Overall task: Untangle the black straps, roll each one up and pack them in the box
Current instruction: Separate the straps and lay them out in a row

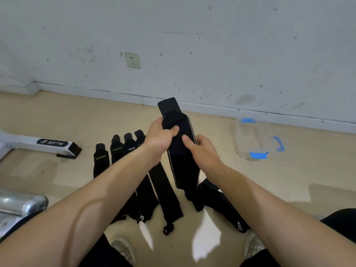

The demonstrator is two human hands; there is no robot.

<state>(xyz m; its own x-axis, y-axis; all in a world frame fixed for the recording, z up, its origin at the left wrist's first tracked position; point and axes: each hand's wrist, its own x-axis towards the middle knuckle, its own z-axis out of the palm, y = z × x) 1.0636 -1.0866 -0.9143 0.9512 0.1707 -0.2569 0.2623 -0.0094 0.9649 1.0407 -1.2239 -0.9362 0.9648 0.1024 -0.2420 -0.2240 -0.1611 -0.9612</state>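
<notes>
I hold one black strap (181, 160) up over the floor, its top end standing free and its lower end hanging down. My left hand (159, 137) grips the strap near its top, thumb across the front. My right hand (200, 149) pinches its right edge a little lower. Several other black straps (117, 151) lie side by side flat on the floor to the left, and more lie in a loose pile (217, 203) below my hands. The clear plastic box (258, 139) with blue latches stands open on the floor to the right.
A white wall with a socket (132, 60) rises behind. A white metal bar marked BRTW (52, 144) lies at the left, with a silver metal part (23, 205) nearer me. My shoes (123, 249) and knees frame the bottom edge.
</notes>
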